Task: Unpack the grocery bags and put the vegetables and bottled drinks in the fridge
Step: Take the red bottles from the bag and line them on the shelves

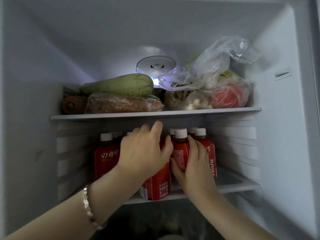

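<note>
Upper shelf [190, 112]: vegetables [117, 85]; lower shelf [239, 187]: bottles [105, 156]

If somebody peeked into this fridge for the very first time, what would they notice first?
Probably the red bottles with white caps on the lower shelf, where the right hand grips the middle bottle and the blurred left hand reaches in beside it. Then the big green squash lying on a wrapped carrot, upper shelf left, with crinkly plastic bags of vegetables to its right.
</note>
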`<state>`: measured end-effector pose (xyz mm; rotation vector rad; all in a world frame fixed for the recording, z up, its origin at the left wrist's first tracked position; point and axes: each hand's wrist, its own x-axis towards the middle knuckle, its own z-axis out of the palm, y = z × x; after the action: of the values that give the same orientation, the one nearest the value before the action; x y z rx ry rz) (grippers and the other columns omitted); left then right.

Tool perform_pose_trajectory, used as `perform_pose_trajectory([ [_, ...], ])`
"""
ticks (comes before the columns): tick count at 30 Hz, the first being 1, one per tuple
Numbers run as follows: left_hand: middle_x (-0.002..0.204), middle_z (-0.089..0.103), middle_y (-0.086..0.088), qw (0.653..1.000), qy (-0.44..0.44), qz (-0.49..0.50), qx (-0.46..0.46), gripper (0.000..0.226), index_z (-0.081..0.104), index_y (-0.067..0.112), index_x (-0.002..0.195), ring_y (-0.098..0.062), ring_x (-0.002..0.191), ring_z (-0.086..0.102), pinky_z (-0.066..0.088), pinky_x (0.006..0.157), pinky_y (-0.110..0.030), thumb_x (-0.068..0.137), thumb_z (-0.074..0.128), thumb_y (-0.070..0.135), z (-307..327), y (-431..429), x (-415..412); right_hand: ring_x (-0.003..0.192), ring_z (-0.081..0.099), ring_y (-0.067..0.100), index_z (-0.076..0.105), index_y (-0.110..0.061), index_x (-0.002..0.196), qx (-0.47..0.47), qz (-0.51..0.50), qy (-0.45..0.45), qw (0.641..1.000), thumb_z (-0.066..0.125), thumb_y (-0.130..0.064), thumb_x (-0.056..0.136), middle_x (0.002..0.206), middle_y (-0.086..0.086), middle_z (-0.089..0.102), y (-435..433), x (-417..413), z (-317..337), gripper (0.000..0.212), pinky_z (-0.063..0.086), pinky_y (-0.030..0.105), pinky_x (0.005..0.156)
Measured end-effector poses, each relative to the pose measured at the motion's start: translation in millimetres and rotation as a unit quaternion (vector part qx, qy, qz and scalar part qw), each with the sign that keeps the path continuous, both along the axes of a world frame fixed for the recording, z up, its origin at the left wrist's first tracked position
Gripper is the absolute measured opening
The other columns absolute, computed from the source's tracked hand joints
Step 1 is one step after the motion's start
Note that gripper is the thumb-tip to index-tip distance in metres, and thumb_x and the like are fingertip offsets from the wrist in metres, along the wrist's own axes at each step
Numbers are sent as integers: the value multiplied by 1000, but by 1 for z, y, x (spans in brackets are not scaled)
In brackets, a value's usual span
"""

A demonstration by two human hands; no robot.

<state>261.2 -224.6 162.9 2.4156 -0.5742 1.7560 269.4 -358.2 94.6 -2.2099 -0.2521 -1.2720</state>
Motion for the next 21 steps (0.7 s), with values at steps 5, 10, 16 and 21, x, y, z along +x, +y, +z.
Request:
perform_pose_trajectory([
  [5,139,37,-25,995,90,33,40,49,51,26,123,-39,112,56,55,77,-39,83,33,49,-53,4,19,116,36,31,44,-8,130,-10,-110,-22,994,42,-57,81,126,17,51,0,8,-1,69,42,51,95],
  [10,154,-1,-23,988,121,11,100,59,22,28,147,-32,143,-1,11,109,-44,91,26,47,-56,2,36,142,-3,35,17,-25,144,6,-112,139,984,28,-73,83,154,7,-5,-11,6,3,78,13,56,113],
  [16,143,-37,-1,979,158,16,129,65,-10,32,148,-15,138,-27,-23,106,-33,99,33,39,-53,9,48,140,2,38,2,-31,148,-5,-129,235,963,38,-76,78,153,10,-21,-12,12,20,90,26,54,110],
  [21,158,-2,-7,984,159,11,84,62,13,36,147,-29,145,8,-8,110,-45,94,43,40,-58,9,51,139,5,46,7,-34,148,-8,-151,274,950,42,-79,75,152,16,-24,-16,26,27,93,26,58,109],
])
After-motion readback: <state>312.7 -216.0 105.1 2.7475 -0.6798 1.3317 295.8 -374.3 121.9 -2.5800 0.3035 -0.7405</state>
